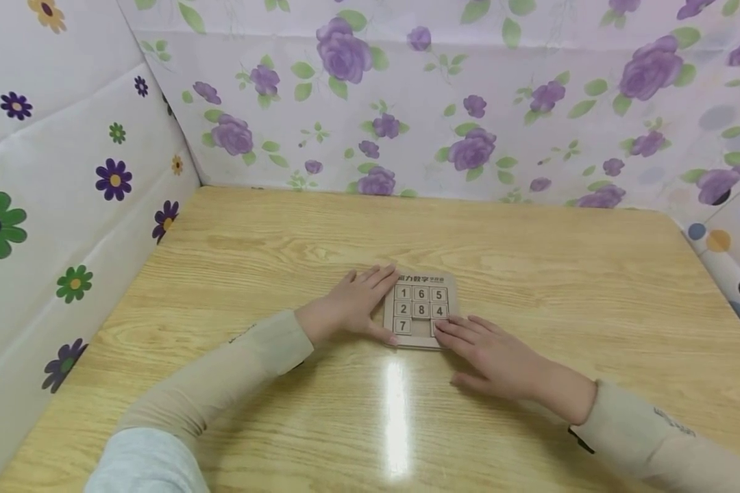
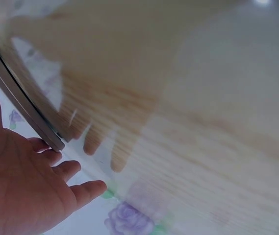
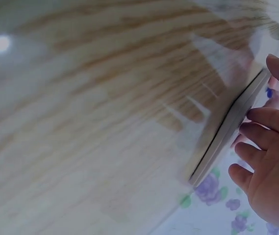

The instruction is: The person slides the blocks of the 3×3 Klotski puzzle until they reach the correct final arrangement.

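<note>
A square sliding number puzzle (image 1: 421, 342) lies flat on the wooden table. Its tiles read 1 6 5, then 2 8 4, then 7; the bottom middle spot is bare. My left hand (image 1: 351, 305) holds the board's left side, index finger at the top corner and thumb at the bottom corner. The right hand (image 1: 499, 359) rests its straight fingertips on the bottom right tile, covering most of it, with its thumb out over the table. Both wrist views show the board edge-on, beside the left hand (image 2: 26, 183) and the right hand (image 3: 274, 152).
The wood-grain table (image 1: 271, 253) is glossy and carries a bright reflection in front of the puzzle. Behind it hangs a floral curtain (image 1: 407, 89), and a flower-print sheet (image 1: 55, 157) borders the left. Dotted cloth (image 1: 728, 253) hangs on the right.
</note>
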{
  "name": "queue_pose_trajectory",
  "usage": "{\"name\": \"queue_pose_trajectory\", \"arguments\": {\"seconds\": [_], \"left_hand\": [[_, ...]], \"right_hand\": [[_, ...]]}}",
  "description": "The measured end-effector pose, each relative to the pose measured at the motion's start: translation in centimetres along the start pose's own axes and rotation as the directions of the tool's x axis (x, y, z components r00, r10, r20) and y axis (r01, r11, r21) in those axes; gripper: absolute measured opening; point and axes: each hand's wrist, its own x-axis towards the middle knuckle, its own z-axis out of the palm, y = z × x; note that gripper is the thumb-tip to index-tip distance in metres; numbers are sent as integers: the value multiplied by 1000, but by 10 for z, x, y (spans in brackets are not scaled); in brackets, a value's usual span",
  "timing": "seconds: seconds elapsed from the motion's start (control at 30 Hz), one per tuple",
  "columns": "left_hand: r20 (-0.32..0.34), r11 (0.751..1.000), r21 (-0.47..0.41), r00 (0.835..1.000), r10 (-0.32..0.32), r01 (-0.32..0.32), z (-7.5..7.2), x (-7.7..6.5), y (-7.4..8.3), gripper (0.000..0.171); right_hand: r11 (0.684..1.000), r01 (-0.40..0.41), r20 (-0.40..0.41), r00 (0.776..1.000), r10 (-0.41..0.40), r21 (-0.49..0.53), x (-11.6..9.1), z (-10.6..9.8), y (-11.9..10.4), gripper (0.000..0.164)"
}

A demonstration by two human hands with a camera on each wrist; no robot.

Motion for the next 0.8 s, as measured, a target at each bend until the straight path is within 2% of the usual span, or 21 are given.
{"name": "queue_pose_trajectory", "arguments": {"seconds": [0.57,0.8], "left_hand": [[3,1000,11,1000,-16,16,4,1,0,121],[-11,1000,21,1000,-6,6,2,1,0,120]], "right_hand": [[997,75,-6,997,-75,4,34,2,-18,69],[1000,14,-22,1000,-14,2,34,1,-12,71]]}}
